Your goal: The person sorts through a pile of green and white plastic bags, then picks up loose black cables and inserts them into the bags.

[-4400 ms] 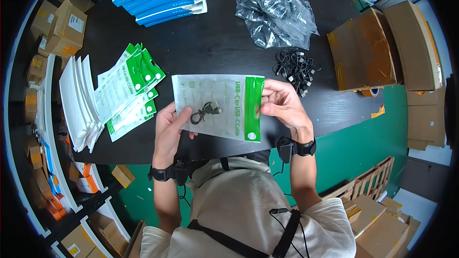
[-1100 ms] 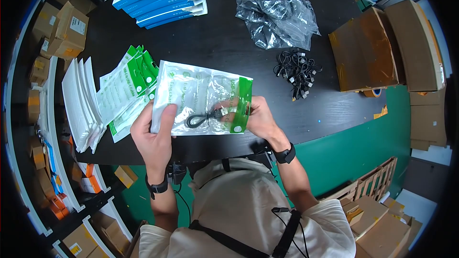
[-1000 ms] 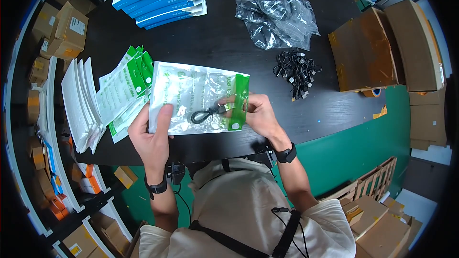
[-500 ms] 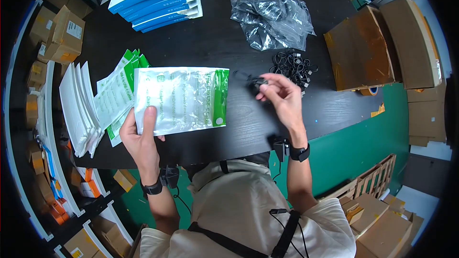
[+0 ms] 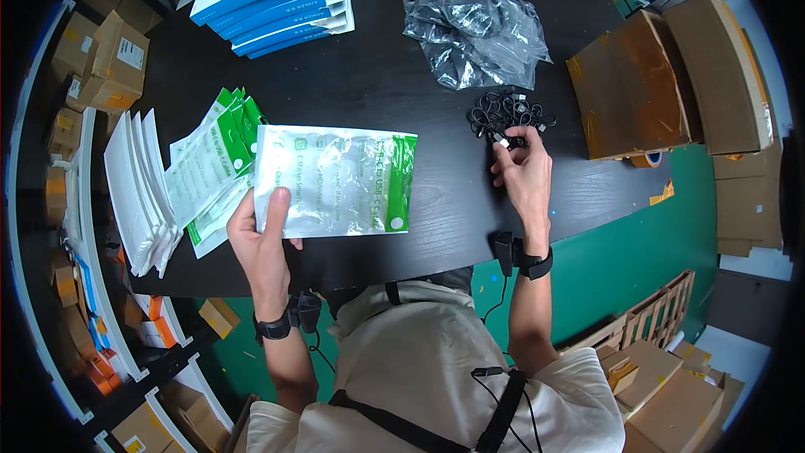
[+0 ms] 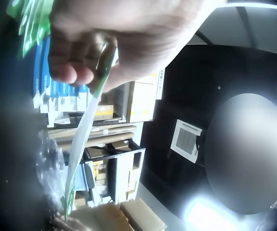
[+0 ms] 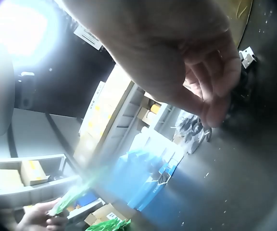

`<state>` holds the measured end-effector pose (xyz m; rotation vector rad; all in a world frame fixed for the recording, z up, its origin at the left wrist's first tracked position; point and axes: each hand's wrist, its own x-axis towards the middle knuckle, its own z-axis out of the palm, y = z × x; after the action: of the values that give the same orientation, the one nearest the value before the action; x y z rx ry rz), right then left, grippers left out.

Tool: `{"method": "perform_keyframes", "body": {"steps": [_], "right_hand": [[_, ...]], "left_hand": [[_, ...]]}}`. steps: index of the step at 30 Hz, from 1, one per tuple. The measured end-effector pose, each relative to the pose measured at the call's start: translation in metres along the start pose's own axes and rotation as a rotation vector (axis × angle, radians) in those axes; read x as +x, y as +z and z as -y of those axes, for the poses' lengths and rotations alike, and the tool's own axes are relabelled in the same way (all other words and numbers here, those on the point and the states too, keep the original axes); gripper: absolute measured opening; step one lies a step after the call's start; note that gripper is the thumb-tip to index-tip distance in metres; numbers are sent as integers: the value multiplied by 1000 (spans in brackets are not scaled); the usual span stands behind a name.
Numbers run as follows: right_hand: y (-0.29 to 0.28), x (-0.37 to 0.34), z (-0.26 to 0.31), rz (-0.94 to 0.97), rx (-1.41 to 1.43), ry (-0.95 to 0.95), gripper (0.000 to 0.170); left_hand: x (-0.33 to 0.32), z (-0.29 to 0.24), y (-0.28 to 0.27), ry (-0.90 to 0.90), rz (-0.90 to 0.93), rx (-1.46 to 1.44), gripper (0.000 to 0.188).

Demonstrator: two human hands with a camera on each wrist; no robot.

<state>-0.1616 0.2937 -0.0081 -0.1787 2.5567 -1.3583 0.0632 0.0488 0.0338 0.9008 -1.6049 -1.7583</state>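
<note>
My left hand [image 5: 262,245] pinches the left end of a white and green printed bag [image 5: 335,180], thumb on top, above the table's front edge; no cable shows inside it. In the left wrist view that bag [image 6: 83,132] appears edge-on, held by the hand [image 6: 114,43]. My right hand [image 5: 526,180] has its fingertips at the near side of a pile of black cables [image 5: 501,109], pinching a cable there. In the right wrist view the hand's [image 7: 177,62] thumb and fingers meet beside a metal plug [image 7: 247,57].
More green and white bags [image 5: 201,159] and white padded envelopes [image 5: 138,189] lie at the left. Blue boxes [image 5: 268,0] are stacked at the back. Clear bags with black contents [image 5: 478,29] lie behind the cables, and a cardboard box [image 5: 629,88] stands right.
The looped cable seen in the bag came out in my right hand, which then moved right to the pile. The bag shifted left, then slightly right, staying in my left hand.
</note>
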Motion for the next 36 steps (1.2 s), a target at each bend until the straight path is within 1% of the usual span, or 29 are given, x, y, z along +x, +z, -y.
{"method": "perform_keyframes", "body": {"steps": [6,12,18,21,22,25,26,29,30,33,34,36], "right_hand": [[2,-1,-4,20,-45,-15,31],[4,-5,-7,16,-46,-74,35],[3,-19,6,55,-8,-81,37],[1,-29,7,254,223,-82,34],[1,-33,9,257,224,-89,34],[2,-50,19,506,471,-35,32],[4,-55,20,520,471,-46,32],[10,-71,22,638,572,-39,32],[11,-74,22,640,570,-49,32],[17,-78,10,688,450,-128,29],[16,-79,8,677,446,-133,29],[15,-75,8,671,301,-213,26]], "left_hand": [[-3,8,2,-46,37,-45,22],[-8,13,0,-80,46,-71,21],[-14,10,-1,-92,66,-114,21],[-20,11,-2,-86,85,-137,21],[-22,11,-2,-80,80,-139,21],[-32,11,-3,-113,91,-144,21],[-34,13,-4,-103,76,-145,21],[-42,25,-10,-115,160,-150,22],[-45,28,-11,-106,158,-154,22],[-53,38,-10,-179,298,-146,24],[-55,42,-10,-174,308,-152,24],[-52,49,-14,-186,451,-77,24]]}}
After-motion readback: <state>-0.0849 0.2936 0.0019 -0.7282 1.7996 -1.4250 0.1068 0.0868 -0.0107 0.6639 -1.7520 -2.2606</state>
